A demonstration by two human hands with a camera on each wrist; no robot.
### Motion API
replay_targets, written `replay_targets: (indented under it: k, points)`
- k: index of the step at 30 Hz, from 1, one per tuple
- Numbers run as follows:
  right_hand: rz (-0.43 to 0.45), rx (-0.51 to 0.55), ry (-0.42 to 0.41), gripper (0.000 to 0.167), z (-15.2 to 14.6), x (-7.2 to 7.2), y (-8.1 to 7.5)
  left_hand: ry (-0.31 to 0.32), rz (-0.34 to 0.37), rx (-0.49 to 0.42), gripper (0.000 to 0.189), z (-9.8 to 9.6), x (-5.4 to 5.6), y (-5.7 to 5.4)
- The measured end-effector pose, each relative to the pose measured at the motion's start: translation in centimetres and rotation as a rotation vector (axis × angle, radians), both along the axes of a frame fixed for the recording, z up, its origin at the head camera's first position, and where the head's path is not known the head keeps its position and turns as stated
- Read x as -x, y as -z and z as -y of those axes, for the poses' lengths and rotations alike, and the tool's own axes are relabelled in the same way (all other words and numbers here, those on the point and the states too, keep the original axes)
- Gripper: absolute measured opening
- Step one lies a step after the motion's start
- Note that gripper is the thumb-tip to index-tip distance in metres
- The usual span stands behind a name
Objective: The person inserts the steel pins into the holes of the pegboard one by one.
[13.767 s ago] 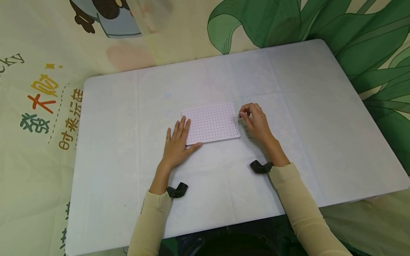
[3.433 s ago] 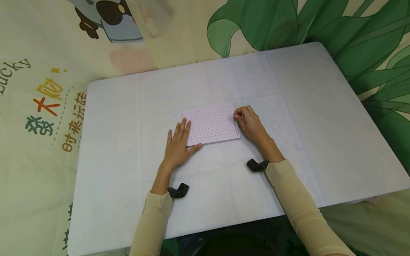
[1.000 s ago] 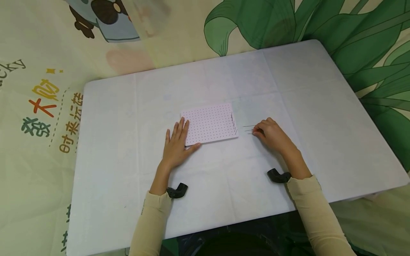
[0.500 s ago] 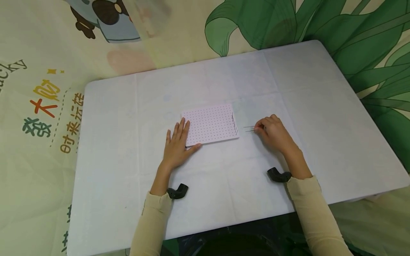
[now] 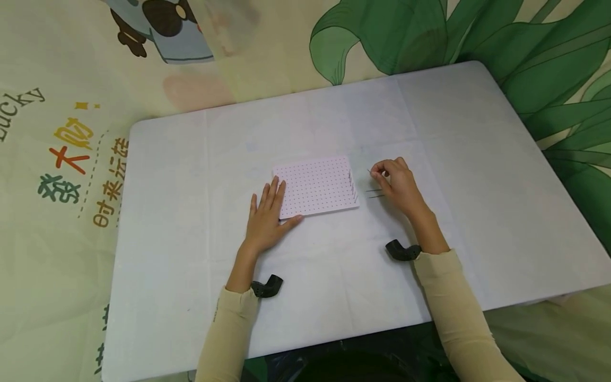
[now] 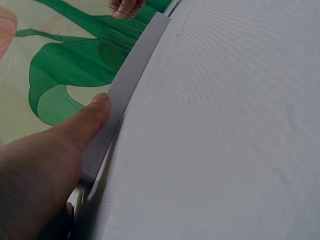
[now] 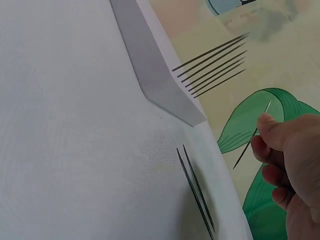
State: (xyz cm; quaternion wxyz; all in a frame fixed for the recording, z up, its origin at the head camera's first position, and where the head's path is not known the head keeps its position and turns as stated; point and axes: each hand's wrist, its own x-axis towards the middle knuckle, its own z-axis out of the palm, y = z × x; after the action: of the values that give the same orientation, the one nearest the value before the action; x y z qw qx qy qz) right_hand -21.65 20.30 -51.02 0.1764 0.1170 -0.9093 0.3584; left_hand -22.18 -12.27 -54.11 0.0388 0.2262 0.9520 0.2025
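A pale board [image 5: 312, 188] dotted with small holes lies mid-table. My left hand [image 5: 262, 228] rests along its left side, fingers straight, and the thumb [image 6: 97, 112] touches the front edge. Between thumb and fingertips my right hand [image 5: 398, 185] pinches a thin dark needle [image 7: 243, 151], raised to the right of the board and tilted. Several like needles [image 7: 210, 52] stand in a row in holes along the board's right side. Two more needles [image 7: 192, 185] lie side by side on the table, below the right hand.
The white-covered table [image 5: 191, 175] extends around the board. A printed curtain [image 5: 267, 48] hangs behind its far edge. On each wrist sits a black camera mount, the left one [image 5: 268, 286] and the right one [image 5: 402, 251] just above the tabletop.
A second ago my right hand was down at three needles on the table; it has picked one up and moved up and leftward with it. The left hand and board stay put.
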Motion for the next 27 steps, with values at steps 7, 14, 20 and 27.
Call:
replay_targets:
  k: [7, 14, 20, 27]
  points:
    - [-0.093, 0.076, 0.054, 0.012, 0.7, 0.6, 0.1, 0.002, -0.006, 0.0, 0.092, -0.1, 0.0, -0.2]
    - [-0.158, 0.133, 0.058, 0.01, 1.1, 1.2, 0.5, 0.001, -0.005, 0.002, 0.092, -0.1, 0.0, -0.3]
    - [-0.148, 0.166, 0.039, 0.01, 1.8, 2.0, 1.0, 0.003, -0.003, 0.003, 0.092, 0.0, 0.0, -0.2]
    - [-0.142, 0.167, -0.038, 0.009, 2.8, 3.1, 1.6, 0.006, -0.009, -0.002, 0.092, 0.0, 0.0, -0.1]
